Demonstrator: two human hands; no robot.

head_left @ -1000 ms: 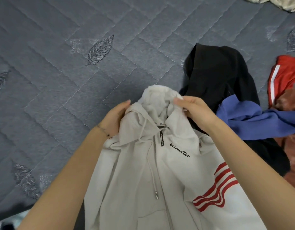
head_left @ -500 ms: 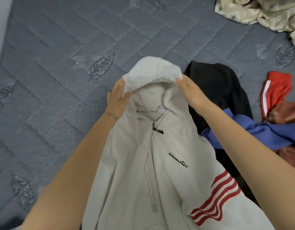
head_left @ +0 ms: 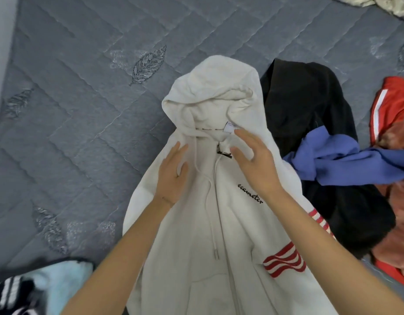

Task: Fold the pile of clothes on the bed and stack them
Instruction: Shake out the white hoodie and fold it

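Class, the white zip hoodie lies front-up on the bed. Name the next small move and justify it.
Probably smooth the white hoodie outward from the zip: the left hand and right hand are open beside its collar, and the chest looks creased.

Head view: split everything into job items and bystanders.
Job: white hoodie, black garment, blue garment, red garment, left hand, right hand.
Lying about: beige fabric, light-blue cloth, quilted mattress.

Hands two: left hand [head_left: 171, 175], right hand [head_left: 257, 165]; white hoodie [head_left: 191, 235] one; black garment [head_left: 305, 105] one; blue garment [head_left: 333, 158] one
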